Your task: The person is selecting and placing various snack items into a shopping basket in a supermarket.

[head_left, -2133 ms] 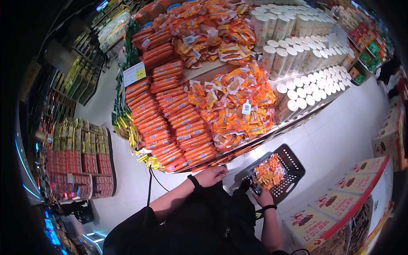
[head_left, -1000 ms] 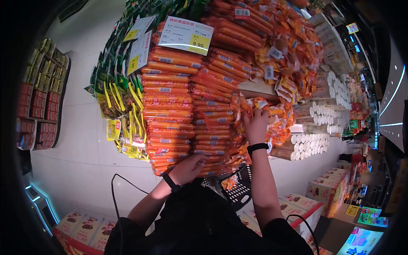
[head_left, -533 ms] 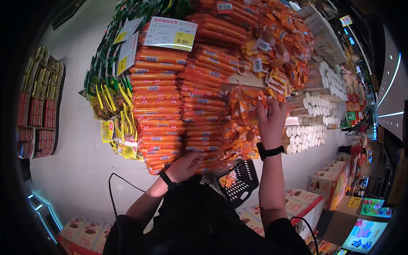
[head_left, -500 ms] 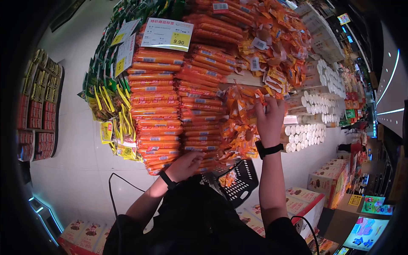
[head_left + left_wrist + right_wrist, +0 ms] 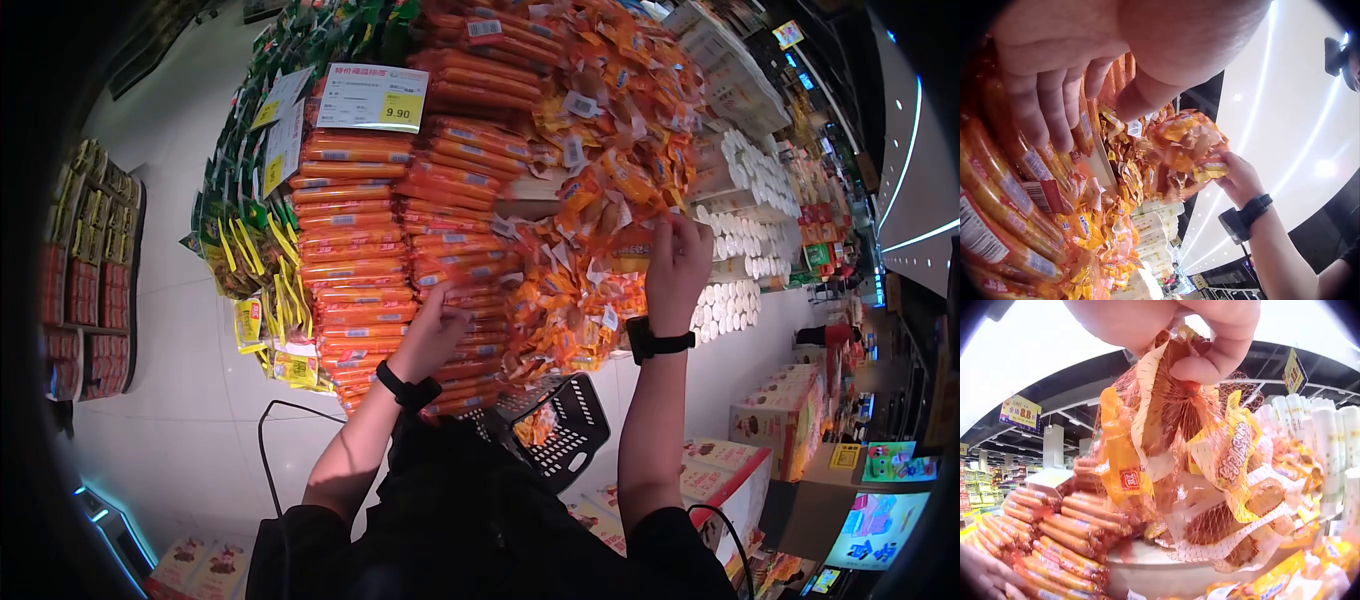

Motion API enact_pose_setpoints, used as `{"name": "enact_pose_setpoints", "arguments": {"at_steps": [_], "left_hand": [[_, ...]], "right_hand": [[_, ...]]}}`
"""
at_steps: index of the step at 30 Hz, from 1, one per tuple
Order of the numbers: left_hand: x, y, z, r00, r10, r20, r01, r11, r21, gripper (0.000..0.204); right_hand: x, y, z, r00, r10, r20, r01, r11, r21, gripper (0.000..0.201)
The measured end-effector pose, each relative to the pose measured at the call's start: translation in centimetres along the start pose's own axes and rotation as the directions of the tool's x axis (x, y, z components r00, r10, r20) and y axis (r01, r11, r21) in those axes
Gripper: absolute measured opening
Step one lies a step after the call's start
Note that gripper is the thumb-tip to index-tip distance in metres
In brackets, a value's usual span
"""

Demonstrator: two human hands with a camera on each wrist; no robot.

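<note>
My right hand (image 5: 682, 265) pinches the gathered top of a red mesh net bag (image 5: 1204, 475) of small orange-wrapped sausages. The bag hangs from thumb and fingers, and in the left wrist view it is raised above the heap. Below it lies a pile of similar orange packets (image 5: 565, 315). My left hand (image 5: 435, 335) is over the stacked packs of long orange sausages (image 5: 355, 265), fingers loosely bent and holding nothing. In the left wrist view its fingers (image 5: 1054, 106) hang close over these packs.
A black shopping basket (image 5: 592, 425) with orange packets (image 5: 537, 426) in it is below the display's front edge. A price sign (image 5: 372, 97) stands above the sausage stacks. White cylindrical packs (image 5: 728, 310) are on the right, and printed cartons (image 5: 715, 470) behind them near my right arm.
My right hand left the basket, reached into the packet pile, and lifted the net bag, moving right. My left hand rose a little over the sausage stacks. The view turned toward the display.
</note>
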State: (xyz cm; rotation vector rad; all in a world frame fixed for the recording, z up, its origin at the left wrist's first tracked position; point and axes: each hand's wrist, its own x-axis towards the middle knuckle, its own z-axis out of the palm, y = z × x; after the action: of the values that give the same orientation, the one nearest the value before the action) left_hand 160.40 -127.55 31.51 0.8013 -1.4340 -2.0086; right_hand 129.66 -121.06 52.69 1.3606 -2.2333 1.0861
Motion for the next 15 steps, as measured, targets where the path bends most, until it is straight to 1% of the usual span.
{"name": "enact_pose_setpoints", "arguments": {"at_steps": [2,3,4,5,6,7,8,9,10,11,12,13,15], "left_hand": [[0.2,-1.2,-0.3,0.995,0.095,0.006,-0.095,0.995,0.042,0.044],[0.0,-1.4,-0.5,0.998,0.062,0.013,-0.062,0.997,0.040,0.042],[-0.7,-1.6,-0.2,0.997,-0.013,0.072,0.009,0.998,0.058,0.040],[-1.1,-1.6,0.3,0.991,-0.071,0.110,0.064,0.996,0.068,0.039],[-1.7,-1.8,1.1,0.991,-0.082,0.101,0.072,0.993,0.097,0.034],[-2.1,-0.8,2.3,0.990,-0.066,0.122,0.055,0.994,0.090,0.033],[-2.4,-1.5,3.1,0.979,-0.087,0.186,0.075,0.995,0.066,0.032],[-2.6,-2.0,3.8,0.967,-0.092,0.239,0.084,0.995,0.045,0.032],[-2.9,-2.4,4.9,0.949,-0.141,0.281,0.153,0.988,-0.021,0.031],[-3.2,-2.3,6.0,0.926,-0.206,0.317,0.231,0.972,-0.044,0.030],[-3.5,-2.9,7.1,0.913,-0.213,0.349,0.227,0.974,0.002,0.030],[-3.9,-3.7,8.2,0.899,-0.219,0.379,0.218,0.975,0.045,0.030],[-4.6,-4.8,10.5,0.865,-0.278,0.417,0.235,0.960,0.152,0.028]], "right_hand": [[-0.4,0.5,-3.1,0.999,0.022,-0.045,-0.019,0.998,0.060,0.014],[-0.7,0.9,-4.8,0.997,0.035,-0.070,-0.029,0.996,0.090,0.014],[-2.3,2.7,-8.8,0.998,0.009,-0.060,-0.012,0.999,-0.047,0.013],[-3.6,3.3,-10.4,0.997,0.042,-0.072,-0.044,0.998,-0.036,0.014],[-5.2,4.0,-12.0,0.994,0.077,-0.074,-0.081,0.995,-0.049,0.014],[-7.2,4.8,-13.7,0.990,0.124,-0.074,-0.128,0.990,-0.063,0.014],[-9.1,5.4,-15.2,0.984,0.160,-0.074,-0.165,0.984,-0.073,0.014],[-12.0,5.9,-16.4,0.967,0.247,-0.063,-0.252,0.962,-0.108,0.014],[-14.2,6.5,-17.4,0.947,0.316,-0.057,-0.321,0.938,-0.130,0.015],[-15.8,7.2,-18.3,0.925,0.375,-0.051,-0.379,0.913,-0.149,0.015],[-18.8,9.7,-19.2,0.918,0.394,-0.033,-0.393,0.902,-0.180,0.014],[-21.2,11.1,-20.1,0.898,0.441,0.014,-0.425,0.873,-0.239,0.016],[-26.8,14.5,-20.7,0.779,0.626,0.041,-0.595,0.758,-0.266,0.017]]}}
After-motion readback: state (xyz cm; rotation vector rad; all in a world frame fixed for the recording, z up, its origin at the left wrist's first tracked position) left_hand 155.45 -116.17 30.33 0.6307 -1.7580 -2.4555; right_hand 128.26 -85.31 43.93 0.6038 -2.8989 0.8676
